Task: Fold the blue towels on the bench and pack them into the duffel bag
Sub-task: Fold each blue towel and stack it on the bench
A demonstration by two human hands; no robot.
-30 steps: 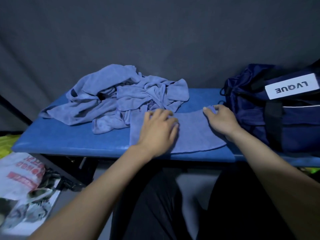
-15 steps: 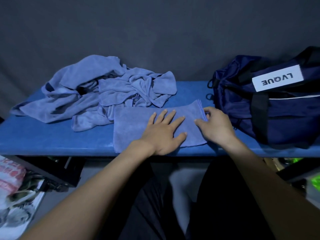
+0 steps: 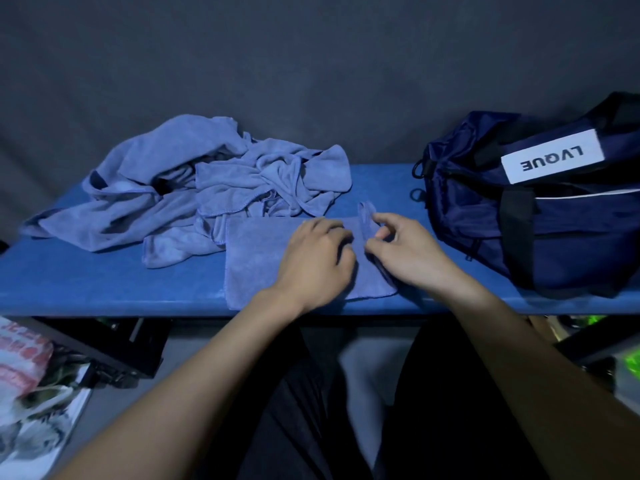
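At the left of the bench (image 3: 104,282) we see the heap of unfolded towels (image 3: 194,188). Just beside it lies the half-folded towel (image 3: 256,261), its long axis running left to right. Our left hand (image 3: 317,261) presses on its middle with fingers curled down, holding nothing, it seems. Our right hand (image 3: 405,251) pinches the raised right end, so we judge this end must travel leftward over the left hand. The duffel bag (image 3: 554,216) waits at the right, nearer the right hand.

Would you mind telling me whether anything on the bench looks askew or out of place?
Only the unfolded towels, heaped crumpled on the bench. The folded towel lies flat and the duffel bag sits upright.
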